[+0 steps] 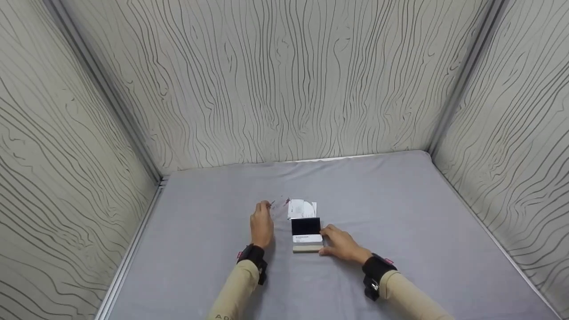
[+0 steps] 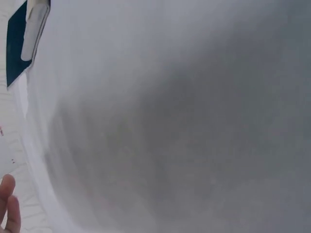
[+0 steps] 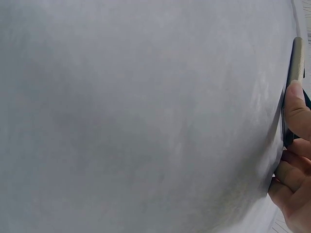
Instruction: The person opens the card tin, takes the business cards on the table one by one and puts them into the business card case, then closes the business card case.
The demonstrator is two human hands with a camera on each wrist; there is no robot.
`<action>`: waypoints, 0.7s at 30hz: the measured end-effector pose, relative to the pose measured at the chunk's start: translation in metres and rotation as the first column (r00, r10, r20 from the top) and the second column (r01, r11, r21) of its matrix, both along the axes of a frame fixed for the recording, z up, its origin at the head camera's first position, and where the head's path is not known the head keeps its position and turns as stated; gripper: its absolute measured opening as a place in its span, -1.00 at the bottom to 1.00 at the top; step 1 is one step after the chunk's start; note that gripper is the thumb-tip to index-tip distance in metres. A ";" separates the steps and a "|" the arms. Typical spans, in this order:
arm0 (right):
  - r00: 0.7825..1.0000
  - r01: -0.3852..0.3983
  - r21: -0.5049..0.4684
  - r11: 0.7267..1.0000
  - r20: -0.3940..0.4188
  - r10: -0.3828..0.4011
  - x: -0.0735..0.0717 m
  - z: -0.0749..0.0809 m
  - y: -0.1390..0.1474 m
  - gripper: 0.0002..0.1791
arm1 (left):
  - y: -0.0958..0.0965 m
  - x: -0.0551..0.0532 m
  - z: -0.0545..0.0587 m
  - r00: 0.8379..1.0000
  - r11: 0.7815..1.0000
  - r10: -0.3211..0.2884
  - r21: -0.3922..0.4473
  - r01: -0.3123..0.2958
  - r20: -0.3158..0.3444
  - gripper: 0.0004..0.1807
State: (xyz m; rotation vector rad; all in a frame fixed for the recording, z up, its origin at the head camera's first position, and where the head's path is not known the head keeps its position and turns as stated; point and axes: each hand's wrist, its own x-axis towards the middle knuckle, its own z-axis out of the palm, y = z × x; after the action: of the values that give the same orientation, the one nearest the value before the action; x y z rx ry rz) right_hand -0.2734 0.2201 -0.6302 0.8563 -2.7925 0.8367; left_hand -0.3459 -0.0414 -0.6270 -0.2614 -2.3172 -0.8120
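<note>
In the head view my right hand [image 1: 341, 242] grips the right edge of a flat dark piece [image 1: 306, 226] with a white label [image 1: 307, 238] and a beige lower edge. Its thumb [image 3: 296, 104] lies along that beige edge in the right wrist view. My left hand [image 1: 262, 225] is farther left, its fingertips pinching the edge of a clear plastic sheet [image 1: 280, 209] with dark red marks. Two left fingertips [image 2: 10, 206] show in the left wrist view, and most of that hand is out of frame. Just beyond the dark piece lies a white printed packet [image 1: 300, 209].
A grey cloth [image 1: 200, 213] covers the table. Pale panels with wood-grain lines [image 1: 284, 89] stand behind it and on both sides, joined by grey metal posts [image 1: 102, 89]. A metal rail [image 1: 129, 249] runs along the left edge.
</note>
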 end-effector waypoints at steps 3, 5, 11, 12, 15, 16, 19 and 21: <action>1.000 -0.004 0.004 1.000 -0.003 0.004 0.000 0.001 0.001 -0.35 | 0.006 0.003 0.002 0.999 0.999 -0.046 0.004 0.046 -0.023 -0.91; 1.000 -0.004 0.003 1.000 -0.007 0.004 0.000 0.001 0.001 -0.35 | 0.011 0.005 0.003 0.996 0.997 -0.079 0.012 0.079 -0.031 -0.91; 1.000 -0.002 -0.009 1.000 -0.005 0.002 0.000 0.000 0.000 -0.36 | 0.024 0.011 0.003 0.983 0.983 -0.178 0.034 0.180 -0.045 -0.90; 1.000 0.000 -0.011 1.000 -0.002 0.000 0.000 0.000 -0.001 -0.36 | 0.025 0.012 0.003 0.979 0.979 -0.199 0.040 0.200 -0.043 -0.90; 1.000 0.007 -0.021 1.000 0.010 -0.006 0.001 -0.001 -0.001 -0.37 | 0.027 0.015 0.003 0.963 0.962 -0.267 0.057 0.269 -0.032 -0.88; 1.000 0.012 -0.022 1.000 0.018 -0.012 0.001 -0.001 -0.001 -0.37 | 0.028 0.016 0.002 0.957 0.955 -0.290 0.061 0.291 -0.024 -0.87; 0.999 0.023 -0.030 0.999 0.045 -0.022 0.002 -0.001 -0.001 -0.37 | 0.028 0.019 0.001 0.934 0.933 -0.356 0.076 0.353 0.023 -0.86; 0.998 0.031 -0.031 0.999 0.064 -0.029 0.002 -0.001 -0.001 -0.37 | 0.027 0.021 0.000 0.918 0.919 -0.390 0.083 0.384 0.068 -0.86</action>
State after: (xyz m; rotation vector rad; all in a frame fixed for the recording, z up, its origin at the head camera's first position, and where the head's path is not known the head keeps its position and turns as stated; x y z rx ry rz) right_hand -0.2717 0.2193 -0.6309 0.7940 -2.8300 0.9171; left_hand -0.3253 -0.0139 -0.6274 -0.6857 -2.3423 -1.1111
